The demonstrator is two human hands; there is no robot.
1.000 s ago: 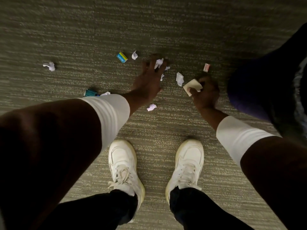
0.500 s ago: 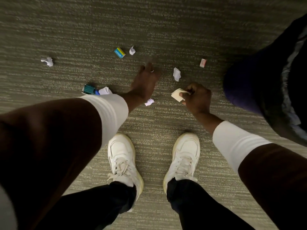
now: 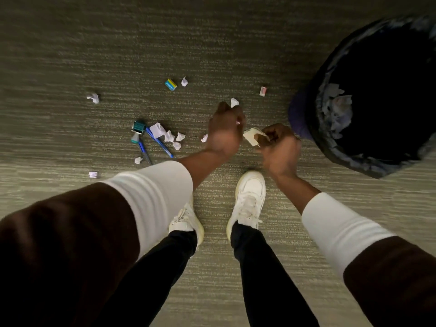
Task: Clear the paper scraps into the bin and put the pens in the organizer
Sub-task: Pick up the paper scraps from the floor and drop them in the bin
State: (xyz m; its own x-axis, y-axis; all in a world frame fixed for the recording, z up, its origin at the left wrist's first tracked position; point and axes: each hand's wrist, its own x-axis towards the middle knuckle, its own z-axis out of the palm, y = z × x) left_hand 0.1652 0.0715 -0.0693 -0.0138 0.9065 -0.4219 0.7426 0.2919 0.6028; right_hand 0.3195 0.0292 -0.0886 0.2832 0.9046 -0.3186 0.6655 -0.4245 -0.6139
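Left hand [image 3: 225, 128] curled shut on small white paper scrap [image 3: 234, 102]. Right hand [image 3: 278, 143] pinches cream paper pad [image 3: 252, 136], near black bin [image 3: 377, 95]. Two blue pens [image 3: 158, 141] left of hands, on carpet.

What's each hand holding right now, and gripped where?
Right hand: a cream paper piece, pinched at its right edge. Left hand: closed; a white scrap shows at its fingertips, but the grip point cannot be told.

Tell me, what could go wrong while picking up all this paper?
The left hand is closed on small scraps, so bits might slip out before reaching the bin. The two blue pens lie among the scraps and could get scooped up and binned by mistake. The far scrap lies well away from the rest and could be missed.
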